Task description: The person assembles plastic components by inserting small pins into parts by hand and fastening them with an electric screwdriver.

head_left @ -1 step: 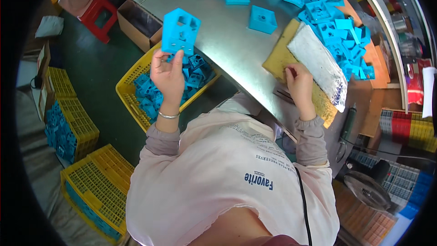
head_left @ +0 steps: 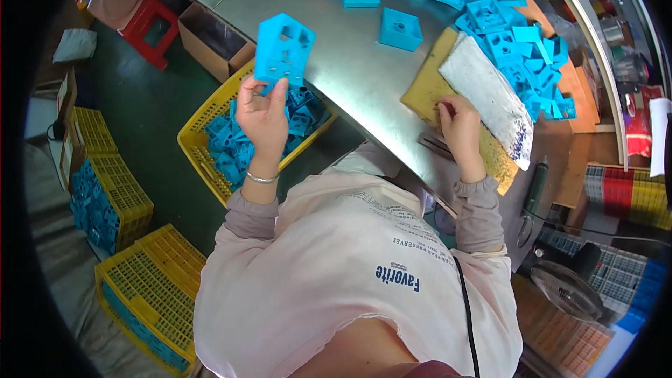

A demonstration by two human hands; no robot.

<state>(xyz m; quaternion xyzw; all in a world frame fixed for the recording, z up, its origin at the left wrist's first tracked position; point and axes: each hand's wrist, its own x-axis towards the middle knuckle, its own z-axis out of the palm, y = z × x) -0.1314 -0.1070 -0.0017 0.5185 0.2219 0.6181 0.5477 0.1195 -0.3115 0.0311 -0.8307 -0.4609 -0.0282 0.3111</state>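
My left hand [head_left: 262, 115] is raised at the table's left edge, thumb and fingers closed on the lower end of a blue plastic housing [head_left: 283, 49]. This box-like part has several holes and is held tilted above a yellow basket. My right hand [head_left: 460, 129] rests over a yellow sponge-like pad [head_left: 423, 91], with thumb and fingers pinched together. Whatever it may hold is too small or hidden to see. A white folded cloth [head_left: 483, 84] with dark stains lies on the pad, beside that hand.
A yellow basket [head_left: 187, 141] of blue parts stands below the metal table [head_left: 336, 49]. Single blue housings [head_left: 401, 30] and a large heap of blue parts [head_left: 514, 52] lie on the table. A red stool [head_left: 147, 28], cardboard box [head_left: 210, 38], yellow crates [head_left: 150, 280] and a fan [head_left: 567, 287] surround me.
My left hand and the blue housing have shifted slightly to the right. The right hand has stayed in place on the pad.
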